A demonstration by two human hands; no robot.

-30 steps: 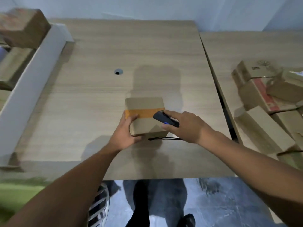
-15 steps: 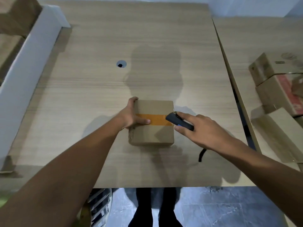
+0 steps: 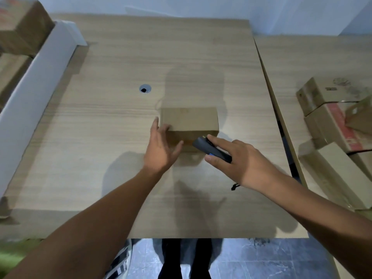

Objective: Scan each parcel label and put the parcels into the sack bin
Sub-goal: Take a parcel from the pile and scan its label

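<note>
head view: the parcel sits mid-bench, its long axis running left to right across my view, a plain cardboard face up and no label that i can see. it lies just ahead of both grips. the left grip is the nearer: fingers straight and spread against the near left corner, thumb out along the near face, pinching nothing. the right grip is curled round the black scanner, whose nose points at the parcel's near right corner; whether it touches i cannot tell. the white-walled bin, which i take for the sack bin, stands well off to the left on the left grip's side, so i judge the carry falls to that hand once the label is found and read. more parcels wait on the neighbouring bench to the right. half a second ago the orange tape faced up with the left thumb clamped over it; now the top is bare, so i judge the box was rolled, the left grip has let go and opened, and the scanner has hardly shifted
</note>
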